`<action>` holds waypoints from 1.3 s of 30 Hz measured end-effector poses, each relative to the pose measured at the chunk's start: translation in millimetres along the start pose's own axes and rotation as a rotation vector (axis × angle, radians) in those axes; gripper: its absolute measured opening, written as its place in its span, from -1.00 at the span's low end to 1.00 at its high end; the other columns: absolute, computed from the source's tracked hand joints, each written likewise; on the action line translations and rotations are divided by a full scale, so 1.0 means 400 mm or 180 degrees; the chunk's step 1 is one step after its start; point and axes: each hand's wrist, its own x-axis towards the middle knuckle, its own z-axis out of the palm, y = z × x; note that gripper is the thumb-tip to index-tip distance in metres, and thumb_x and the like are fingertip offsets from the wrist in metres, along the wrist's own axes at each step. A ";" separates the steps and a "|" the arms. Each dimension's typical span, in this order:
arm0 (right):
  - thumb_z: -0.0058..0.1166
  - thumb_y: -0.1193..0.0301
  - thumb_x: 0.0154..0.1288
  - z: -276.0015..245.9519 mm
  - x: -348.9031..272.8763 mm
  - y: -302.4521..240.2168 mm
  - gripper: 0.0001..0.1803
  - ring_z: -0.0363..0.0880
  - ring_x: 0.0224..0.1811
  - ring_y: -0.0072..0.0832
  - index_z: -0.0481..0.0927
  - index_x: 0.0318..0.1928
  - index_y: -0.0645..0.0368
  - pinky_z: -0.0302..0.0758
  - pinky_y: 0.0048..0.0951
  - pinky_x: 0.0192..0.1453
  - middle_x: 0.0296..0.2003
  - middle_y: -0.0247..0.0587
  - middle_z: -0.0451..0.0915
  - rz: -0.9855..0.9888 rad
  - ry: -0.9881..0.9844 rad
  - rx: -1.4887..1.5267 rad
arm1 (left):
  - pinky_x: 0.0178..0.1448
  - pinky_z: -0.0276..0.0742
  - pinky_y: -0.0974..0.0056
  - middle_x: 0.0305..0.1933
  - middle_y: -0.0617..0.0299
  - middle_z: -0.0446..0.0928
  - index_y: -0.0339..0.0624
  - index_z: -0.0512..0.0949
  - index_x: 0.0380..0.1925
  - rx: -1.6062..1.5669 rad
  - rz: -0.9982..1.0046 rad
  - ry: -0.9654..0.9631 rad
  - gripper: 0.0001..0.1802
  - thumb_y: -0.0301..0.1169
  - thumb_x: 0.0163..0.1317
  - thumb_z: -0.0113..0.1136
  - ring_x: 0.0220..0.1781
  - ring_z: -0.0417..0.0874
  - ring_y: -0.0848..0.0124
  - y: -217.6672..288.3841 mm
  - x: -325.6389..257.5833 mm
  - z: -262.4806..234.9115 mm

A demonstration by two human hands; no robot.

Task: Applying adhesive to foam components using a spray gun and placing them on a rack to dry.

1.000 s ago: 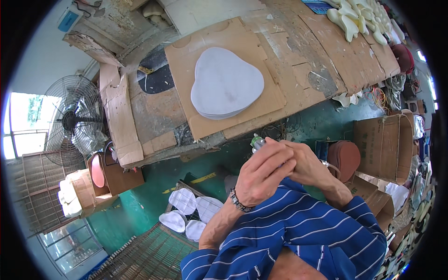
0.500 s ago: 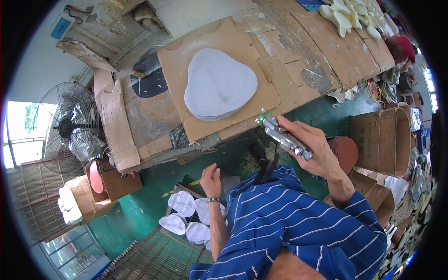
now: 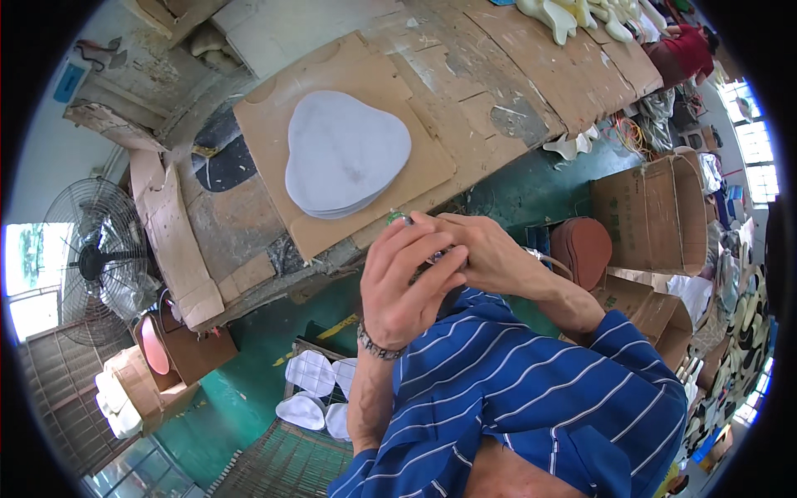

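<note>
My left hand (image 3: 407, 282) and my right hand (image 3: 491, 257) are closed together in front of my chest around a small silvery bottle (image 3: 398, 219), of which only the green-capped tip shows above my fingers. A bracelet sits on my left wrist. Just beyond my hands, on the workbench, a stack of white heart-shaped sheets (image 3: 347, 153) lies on a brown cardboard sheet (image 3: 266, 116). My blue striped shirt fills the lower middle of the view.
A standing fan (image 3: 104, 257) is at the left. Open cardboard boxes (image 3: 656, 216) and a pile of brown round pieces (image 3: 581, 245) stand at the right. White shaped pieces (image 3: 311, 390) lie in a crate on the green floor. Cream shapes (image 3: 573, 12) lie at the bench's far end.
Half a second ago my left hand hung low while the right held the bottle out alone. The left hand has come back up onto the bottle, and both hands are close to my chest.
</note>
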 end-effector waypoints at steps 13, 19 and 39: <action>0.26 0.67 0.10 -0.030 0.004 -0.015 -0.21 0.66 0.01 0.12 0.41 0.41 0.26 0.62 -0.14 0.10 0.03 0.14 0.64 0.0014 0.0370 0.0106 | 0.37 0.52 -0.08 0.17 0.01 0.65 -0.26 0.65 0.14 0.0392 -0.0460 0.0510 -0.39 -0.32 0.06 0.57 0.27 0.63 0.02 -0.005 -0.090 -0.016; 0.30 0.68 0.21 -0.104 -0.035 -0.024 -0.28 0.69 -0.11 -0.17 0.46 0.41 0.23 0.58 -0.38 -0.01 -0.06 0.05 0.66 0.0210 0.0836 -0.0205 | 0.25 0.57 0.10 0.12 0.03 0.66 -0.20 0.67 0.12 0.0914 -0.1921 0.0382 -0.55 -0.47 0.20 0.45 0.18 0.66 0.08 -0.159 -0.391 -0.039; 0.30 0.66 0.08 -0.140 -0.103 -0.100 -0.28 0.67 -0.25 -0.13 0.50 0.34 0.34 0.56 -0.34 -0.14 -0.21 0.05 0.66 0.0131 0.0063 0.0136 | 0.20 0.63 0.18 -0.01 -0.03 0.77 -0.23 0.72 0.05 0.0478 -0.5215 0.0281 -0.64 -0.32 0.29 0.34 0.05 0.79 0.20 -0.284 -1.293 0.028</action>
